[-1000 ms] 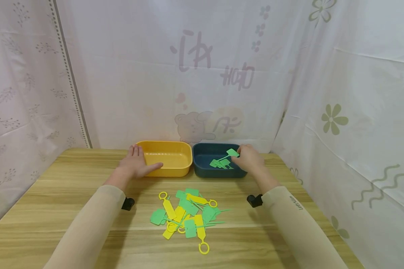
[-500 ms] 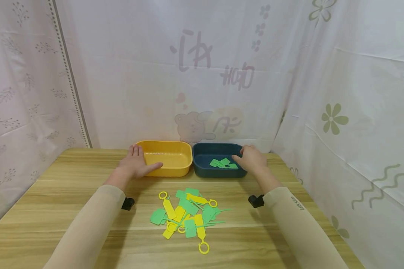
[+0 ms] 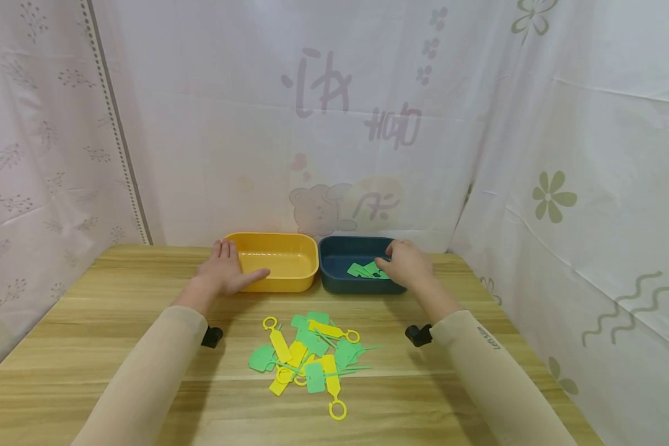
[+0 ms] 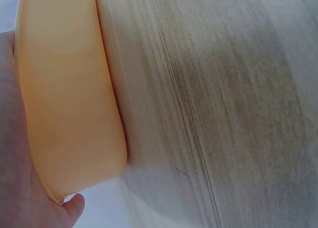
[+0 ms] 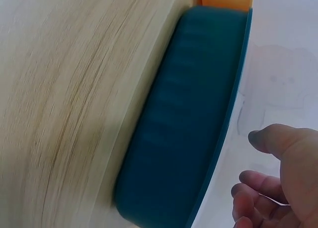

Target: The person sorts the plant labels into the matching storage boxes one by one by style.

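My left hand point(image 3: 220, 271) rests on the left end of the yellow box point(image 3: 279, 284), its fingers straight along the rim and its thumb over the front edge. In the left wrist view a fingertip point(image 4: 76, 206) shows at the box's corner. Over the right end of the dark blue box point(image 3: 362, 285) is my right hand point(image 3: 409, 267), holding nothing. The right wrist view shows its thumb and loosely bent fingers apart, above the rim. Several green plant labels point(image 3: 362, 271) lie inside the blue box, partly hidden by that hand.
A mixed pile of green labels point(image 3: 314, 379) and yellow tags point(image 3: 279, 345) with ring ends lies on the wooden table point(image 3: 228, 396), in front of the boxes. The two boxes stand side by side against a printed curtain point(image 3: 228, 142).
My right hand has let go of a green label, which dropped into the blue box. Since then the hand has shifted slightly left over the box. The left hand has stayed put.
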Tool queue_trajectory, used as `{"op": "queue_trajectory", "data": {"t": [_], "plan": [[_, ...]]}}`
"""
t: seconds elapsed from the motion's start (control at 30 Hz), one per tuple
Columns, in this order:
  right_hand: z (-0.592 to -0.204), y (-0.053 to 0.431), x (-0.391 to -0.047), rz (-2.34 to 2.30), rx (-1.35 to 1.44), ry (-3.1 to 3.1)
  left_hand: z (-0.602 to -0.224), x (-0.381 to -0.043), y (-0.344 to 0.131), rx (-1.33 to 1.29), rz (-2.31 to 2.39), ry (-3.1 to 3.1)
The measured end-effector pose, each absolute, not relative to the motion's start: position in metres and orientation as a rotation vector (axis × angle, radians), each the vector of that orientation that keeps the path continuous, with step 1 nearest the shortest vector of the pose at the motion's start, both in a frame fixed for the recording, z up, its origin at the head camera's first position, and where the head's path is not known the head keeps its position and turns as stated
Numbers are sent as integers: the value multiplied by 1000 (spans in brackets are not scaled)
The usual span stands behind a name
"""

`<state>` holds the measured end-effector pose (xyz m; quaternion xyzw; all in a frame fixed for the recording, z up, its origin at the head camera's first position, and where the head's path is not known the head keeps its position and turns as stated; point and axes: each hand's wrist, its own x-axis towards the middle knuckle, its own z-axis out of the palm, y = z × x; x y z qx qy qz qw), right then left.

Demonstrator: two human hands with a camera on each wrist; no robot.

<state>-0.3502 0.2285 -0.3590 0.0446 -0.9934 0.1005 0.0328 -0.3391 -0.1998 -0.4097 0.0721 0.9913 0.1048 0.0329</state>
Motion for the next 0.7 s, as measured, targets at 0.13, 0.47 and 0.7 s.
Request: {"op": "queue_trajectory", "data": {"t": [0.13, 0.47, 0.7], "plan": [[-359, 221, -347, 293, 181, -3042, -408, -338, -199, 220, 322, 3046], [-353, 199, -337, 275, 255, -3042, -408, -339, -201, 215, 323, 3052], [-354, 182, -328, 324, 341, -3032, -408, -338, -199, 219, 325, 3048]]}}
